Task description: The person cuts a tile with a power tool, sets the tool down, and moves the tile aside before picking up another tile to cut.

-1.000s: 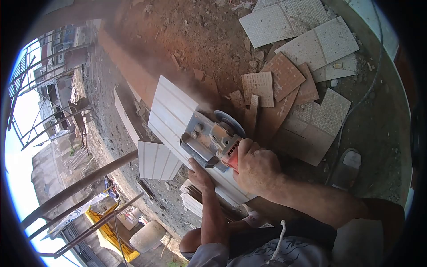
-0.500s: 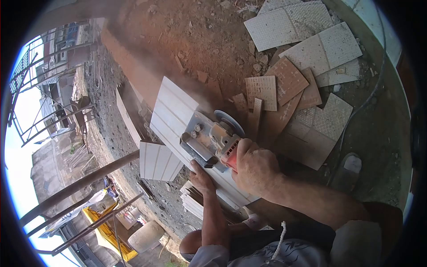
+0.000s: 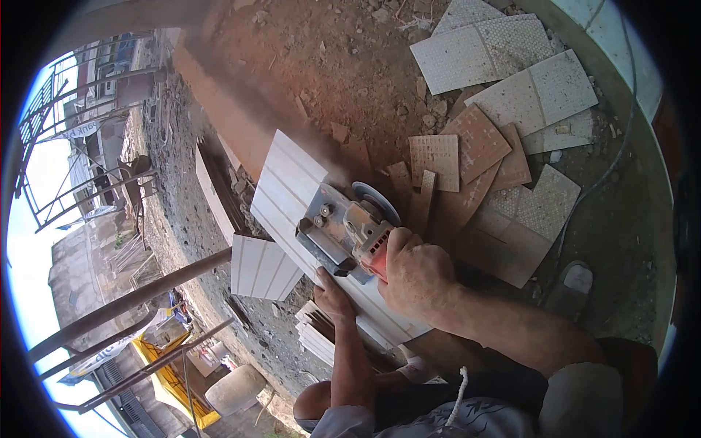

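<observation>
Illegible lettering: pale sign (image 3: 82, 131), upper left background; white banner (image 3: 109, 353), lower left background, characters too small and blurred.

The cutter (image 3: 337, 225) sat on the long tile (image 3: 281, 186). The short tile (image 3: 263, 269) lay to their left, the tile stack (image 3: 315, 339) nearer the person. To the right, the tile pile (image 3: 483, 144) overlapped on the ground (image 3: 350, 73), with the cable (image 3: 582, 196) running along its right side.

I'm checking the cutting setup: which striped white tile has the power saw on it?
The long tile passing under the power saw, with the left hand at its edge. The shorter striped tile beside it has neither tool nor hand on it.
</observation>
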{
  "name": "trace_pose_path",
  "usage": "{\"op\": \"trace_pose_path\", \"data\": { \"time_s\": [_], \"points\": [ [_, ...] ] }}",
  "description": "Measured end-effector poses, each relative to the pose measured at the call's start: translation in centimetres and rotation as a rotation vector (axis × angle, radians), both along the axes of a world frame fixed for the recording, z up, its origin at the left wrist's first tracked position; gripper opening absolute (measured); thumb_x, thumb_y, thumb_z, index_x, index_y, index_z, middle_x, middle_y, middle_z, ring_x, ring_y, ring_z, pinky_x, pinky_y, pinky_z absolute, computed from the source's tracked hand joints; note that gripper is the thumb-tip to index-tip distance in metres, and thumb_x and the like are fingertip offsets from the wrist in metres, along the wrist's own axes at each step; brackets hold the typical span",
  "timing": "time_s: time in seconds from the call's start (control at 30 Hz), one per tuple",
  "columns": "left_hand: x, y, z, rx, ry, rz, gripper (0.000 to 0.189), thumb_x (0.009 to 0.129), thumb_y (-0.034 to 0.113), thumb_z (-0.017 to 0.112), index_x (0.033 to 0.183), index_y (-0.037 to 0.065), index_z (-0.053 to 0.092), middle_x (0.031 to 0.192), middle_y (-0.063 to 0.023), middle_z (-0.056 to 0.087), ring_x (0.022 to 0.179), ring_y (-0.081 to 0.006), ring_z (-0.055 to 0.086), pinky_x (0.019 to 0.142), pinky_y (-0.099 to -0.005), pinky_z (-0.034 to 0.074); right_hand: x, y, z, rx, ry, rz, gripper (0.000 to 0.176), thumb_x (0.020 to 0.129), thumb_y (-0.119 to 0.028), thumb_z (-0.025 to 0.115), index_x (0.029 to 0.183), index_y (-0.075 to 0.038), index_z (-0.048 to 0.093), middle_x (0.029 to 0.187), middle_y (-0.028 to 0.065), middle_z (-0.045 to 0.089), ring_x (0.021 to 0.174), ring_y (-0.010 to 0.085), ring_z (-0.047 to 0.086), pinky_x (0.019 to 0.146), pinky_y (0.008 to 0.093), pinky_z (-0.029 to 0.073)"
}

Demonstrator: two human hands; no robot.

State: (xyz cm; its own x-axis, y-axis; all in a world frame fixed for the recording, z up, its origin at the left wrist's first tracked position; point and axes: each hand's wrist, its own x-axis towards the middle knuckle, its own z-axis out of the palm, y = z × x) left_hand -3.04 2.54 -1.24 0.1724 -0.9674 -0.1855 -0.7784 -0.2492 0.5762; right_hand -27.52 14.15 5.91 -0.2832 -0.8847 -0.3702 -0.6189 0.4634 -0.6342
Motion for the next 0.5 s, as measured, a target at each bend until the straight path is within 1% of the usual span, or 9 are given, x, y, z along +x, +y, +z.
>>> {"op": "trace_pose_path", "data": {
  "time_s": [0.13,0.2,0.33,0.4,0.5],
  "points": [
    [-0.4,0.2,0.1,0.004,0.046,-0.025,0.063,0.098,0.054,0.05,0.103,-0.007,0.065,0.092,-0.015,0.068,0.079,-0.0216,0.064,0.072,-0.0348,0.051,-0.2,-0.2,-0.2,-0.004,-0.014,0.005,0.073,0.079,-0.041,0.07,0.112,0.018,0.043,0.082,0.0166,0.063,0.064,0.021,0.068,0.053,0.0298,0.055],
    [-0.9,0.4,0.2,-0.062,0.071,0.006,0.057,0.097,0.051,0.056,0.091,-0.005,0.065,0.078,-0.0076,0.065,0.068,-0.0135,0.056,0.064,-0.0313,0.047,-0.2,-0.4,-0.2,0.016,-0.025,0.014,0.072,0.079,-0.041,0.07,0.112,0.018,0.044,0.081,0.0166,0.063,0.064,0.0209,0.068,0.053,0.0298,0.055],
    [-0.5,0.1,0.0,-0.051,0.063,0.014,0.058,0.097,0.051,0.056,0.092,-0.006,0.065,0.079,-0.0086,0.066,0.07,-0.0144,0.057,0.065,-0.0318,0.048,-0.2,-0.9,-0.3,0.0,-0.016,0.011,0.072,0.079,-0.041,0.07,0.111,0.018,0.044,0.081,0.0163,0.063,0.063,0.0206,0.068,0.052,0.0297,0.055],
    [-0.8,0.4,-0.1,-0.077,0.068,0.009,0.06,0.097,0.052,0.056,0.092,-0.007,0.064,0.081,-0.0107,0.066,0.072,-0.0162,0.058,0.067,-0.0327,0.048,-0.3,-0.8,-0.4,-0.004,-0.012,0.016,0.072,0.079,-0.041,0.07,0.111,0.018,0.044,0.081,0.0162,0.063,0.063,0.0204,0.068,0.052,0.0296,0.055],
    [0.6,-0.2,-0.8,-0.075,0.102,-0.028,0.063,0.096,0.054,0.056,0.092,-0.008,0.063,0.082,-0.0129,0.066,0.073,-0.0181,0.058,0.069,-0.0336,0.048,-0.4,-1.1,-0.2,-0.015,0.004,0.009,0.072,0.079,-0.041,0.07,0.111,0.018,0.044,0.08,0.0157,0.063,0.063,0.0201,0.068,0.051,0.0294,0.055]
  ]
}}
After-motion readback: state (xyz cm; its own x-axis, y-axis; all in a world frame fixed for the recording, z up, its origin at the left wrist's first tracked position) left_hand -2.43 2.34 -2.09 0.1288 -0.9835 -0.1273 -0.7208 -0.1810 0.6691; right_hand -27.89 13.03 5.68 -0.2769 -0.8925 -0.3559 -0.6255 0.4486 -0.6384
